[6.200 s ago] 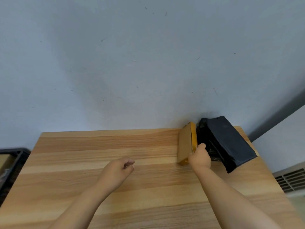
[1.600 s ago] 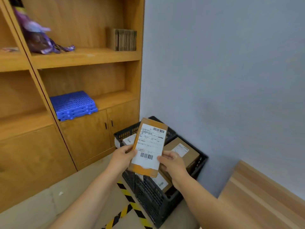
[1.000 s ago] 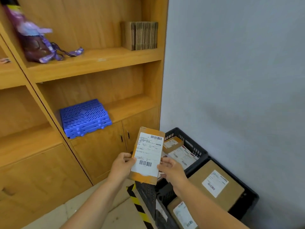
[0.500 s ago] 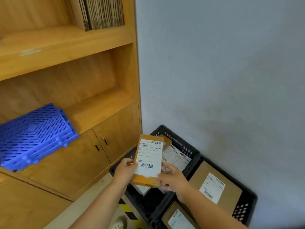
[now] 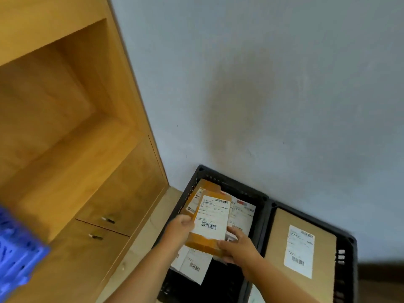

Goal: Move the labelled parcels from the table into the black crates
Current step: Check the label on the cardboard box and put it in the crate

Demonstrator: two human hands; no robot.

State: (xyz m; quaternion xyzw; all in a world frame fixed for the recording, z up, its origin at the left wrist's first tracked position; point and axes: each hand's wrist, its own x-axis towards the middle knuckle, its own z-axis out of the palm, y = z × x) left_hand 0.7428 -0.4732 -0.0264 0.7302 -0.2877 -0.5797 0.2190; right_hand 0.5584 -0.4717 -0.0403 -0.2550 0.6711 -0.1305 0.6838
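While both hands gripped it, the flat brown cardboard parcel with a white barcode label [image 5: 210, 224] hung over the left black plastic crate [image 5: 220, 182], just above other labelled parcels lying inside. The left hand [image 5: 179, 228] clasped its left edge and the right hand [image 5: 237, 244] its lower right corner. A large labelled cardboard box [image 5: 299, 248] filled the right black crate [image 5: 345, 254] beside the wooden cabinet [image 5: 87, 193].
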